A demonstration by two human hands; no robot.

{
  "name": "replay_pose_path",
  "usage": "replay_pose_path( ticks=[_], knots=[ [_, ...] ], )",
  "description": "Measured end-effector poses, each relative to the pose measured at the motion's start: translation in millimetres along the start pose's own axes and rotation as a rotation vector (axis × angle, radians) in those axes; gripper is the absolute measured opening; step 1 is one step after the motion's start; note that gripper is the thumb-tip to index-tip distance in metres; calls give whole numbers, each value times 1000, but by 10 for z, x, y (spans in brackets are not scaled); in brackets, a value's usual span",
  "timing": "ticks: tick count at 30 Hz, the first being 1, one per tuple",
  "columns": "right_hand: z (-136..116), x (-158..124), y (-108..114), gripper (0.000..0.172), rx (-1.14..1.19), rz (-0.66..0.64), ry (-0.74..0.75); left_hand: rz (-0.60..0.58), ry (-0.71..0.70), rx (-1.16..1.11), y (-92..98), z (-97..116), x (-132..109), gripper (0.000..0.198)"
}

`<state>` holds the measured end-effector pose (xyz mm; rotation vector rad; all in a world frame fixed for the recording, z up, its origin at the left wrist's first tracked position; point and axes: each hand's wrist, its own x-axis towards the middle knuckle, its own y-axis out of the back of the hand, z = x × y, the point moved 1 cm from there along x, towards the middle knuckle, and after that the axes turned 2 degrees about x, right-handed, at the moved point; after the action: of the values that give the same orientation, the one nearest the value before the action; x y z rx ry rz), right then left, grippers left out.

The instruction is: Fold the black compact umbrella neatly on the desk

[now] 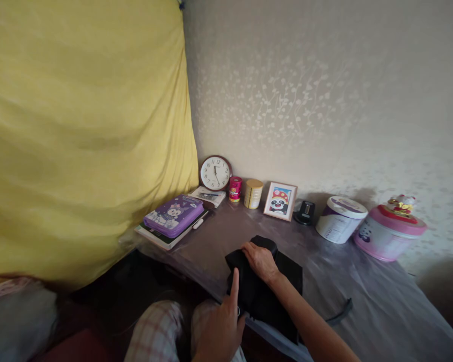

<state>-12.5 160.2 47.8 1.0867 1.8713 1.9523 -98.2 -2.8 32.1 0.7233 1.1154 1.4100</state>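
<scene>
A black fabric item (283, 296) lies over the near edge of the table; its exact kind is unclear. It has a wide flat panel and a thicker, rounded block at its far end. My right hand (262, 261) rests on top, fingers curled over the upper left part of the fabric. At its left edge is my left hand (221, 324), index finger stretched along the black material and thumb lower down. A small shiny ring-like detail shows between that finger and thumb. The remaining left fingers are hidden beneath the hand.
A purple case (173, 215) lies on books at the left. Along the wall stand a clock (215, 173), a pink can (234, 189), a yellow can (253, 194), a framed panda picture (280, 201) and tubs (340, 221). A dark strap (340, 311) lies right.
</scene>
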Motion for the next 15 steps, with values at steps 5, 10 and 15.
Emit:
replay_pose_path(
  ticks=[5, 10, 15],
  knots=[
    [-7, 24, -6, 23, -1, -31, 14, 75, -120, 143, -116, -20, 28, 76],
    [-17, -44, 31, 20, 96, 20, 28, 45, -124, 103, -120, -38, 43, 72],
    [-65, -275, 144, 24, 230, 26, 210, 10, -85, 82, -104, -24, 48, 70]
  ],
)
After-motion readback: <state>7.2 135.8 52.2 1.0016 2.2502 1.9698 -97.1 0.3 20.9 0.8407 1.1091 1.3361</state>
